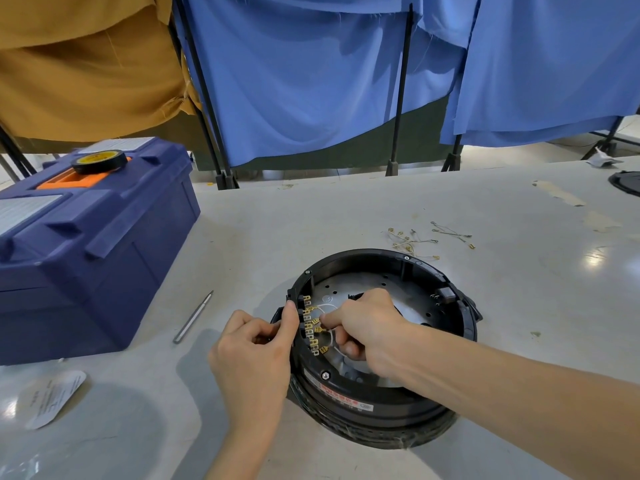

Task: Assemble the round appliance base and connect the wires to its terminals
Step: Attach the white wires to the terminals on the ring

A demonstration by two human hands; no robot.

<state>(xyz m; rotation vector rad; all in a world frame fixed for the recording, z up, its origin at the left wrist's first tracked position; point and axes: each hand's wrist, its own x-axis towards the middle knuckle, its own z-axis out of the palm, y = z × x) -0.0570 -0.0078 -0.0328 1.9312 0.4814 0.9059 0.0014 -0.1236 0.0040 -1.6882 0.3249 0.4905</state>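
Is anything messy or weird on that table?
Yes. A tangle of thin loose wires with brass ends lies scattered on the grey table, behind the round black appliance base. Farther right, peeling beige tape strips mark the tabletop.

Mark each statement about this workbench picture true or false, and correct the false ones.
1. The right hand is inside the round base, pinching a white wire beside the brass terminals. True.
2. The roll of tape lies on the table next to the base. False: it sits on top of the blue toolbox.
3. The left hand holds the metal rod. False: the rod lies untouched on the table between toolbox and base, and the left hand grips the base's rim.
4. Beyond the base, spare wires lie on the table. True.
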